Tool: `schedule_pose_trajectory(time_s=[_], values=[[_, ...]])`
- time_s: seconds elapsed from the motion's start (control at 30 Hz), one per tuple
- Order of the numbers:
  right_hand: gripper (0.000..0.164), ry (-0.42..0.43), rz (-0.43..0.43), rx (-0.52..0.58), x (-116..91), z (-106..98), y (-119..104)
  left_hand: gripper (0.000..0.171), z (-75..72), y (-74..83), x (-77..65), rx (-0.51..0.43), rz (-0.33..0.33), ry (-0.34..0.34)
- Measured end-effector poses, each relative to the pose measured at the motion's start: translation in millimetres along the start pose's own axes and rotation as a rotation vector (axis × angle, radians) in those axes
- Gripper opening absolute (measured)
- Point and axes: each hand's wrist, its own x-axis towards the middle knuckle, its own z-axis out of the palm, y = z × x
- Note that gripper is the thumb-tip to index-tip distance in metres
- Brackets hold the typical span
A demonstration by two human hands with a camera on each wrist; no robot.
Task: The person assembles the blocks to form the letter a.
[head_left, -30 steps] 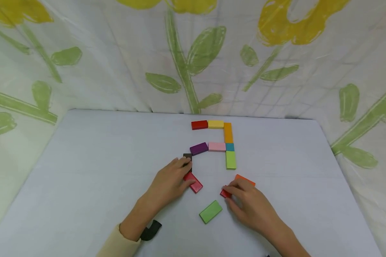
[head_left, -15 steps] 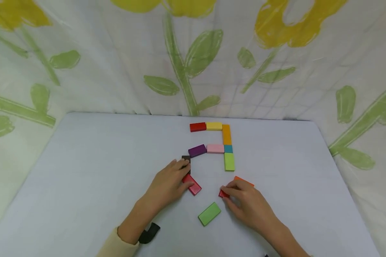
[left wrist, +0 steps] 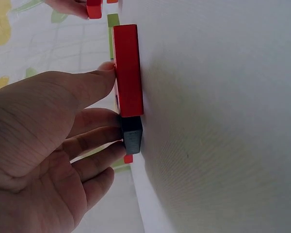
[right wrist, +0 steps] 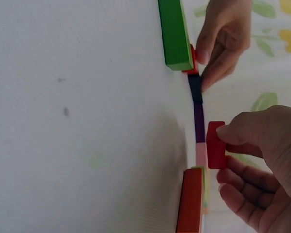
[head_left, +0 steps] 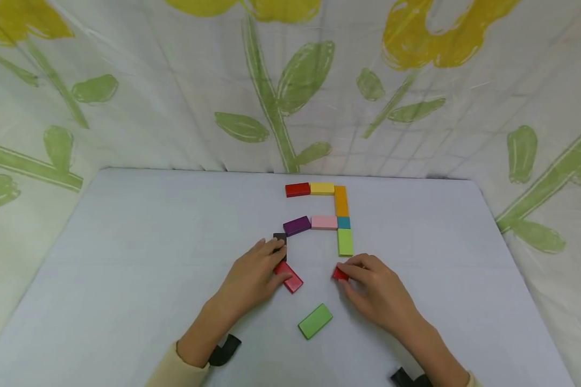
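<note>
My left hand (head_left: 252, 277) rests on two blocks, its fingertips on a black block (left wrist: 132, 136) and its thumb on a longer red block (left wrist: 128, 70). These two lie end to end. My right hand (head_left: 380, 290) pinches a small red block (right wrist: 216, 145) between thumb and fingers, raised off the table in the right wrist view. Under that hand an orange block (right wrist: 190, 201) lies on the table, hidden from the head view. A green block (head_left: 316, 321) lies nearer the front, between the two hands.
Beyond the hands runs a bent line of blocks: purple (head_left: 297, 226), pink (head_left: 324, 222), teal (head_left: 343, 222), lime green (head_left: 345, 242), orange-yellow (head_left: 341, 201), yellow (head_left: 322, 188) and dark red (head_left: 297, 190). A flowered curtain (head_left: 174, 107) hangs behind the white table (head_left: 150, 231).
My right hand has lifted the small red block and moved slightly away from the front, now covering the orange block in the head view. The left hand stays in place.
</note>
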Motion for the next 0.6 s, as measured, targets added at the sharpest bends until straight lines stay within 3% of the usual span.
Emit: schedule_pose_trajectory(time_s=[0.27, 0.6], values=[[0.031, 0.006, 0.045, -0.015, 10.6, 2.7, 5.3, 0.057, 0.2, -0.9, -0.3, 0.002, 0.002, 0.0], [0.03, -0.009, 0.081, -0.017, 9.5, 6.5, 10.1, 0.06, 0.7, -1.2, 0.7, 0.018, 0.003, -0.001]])
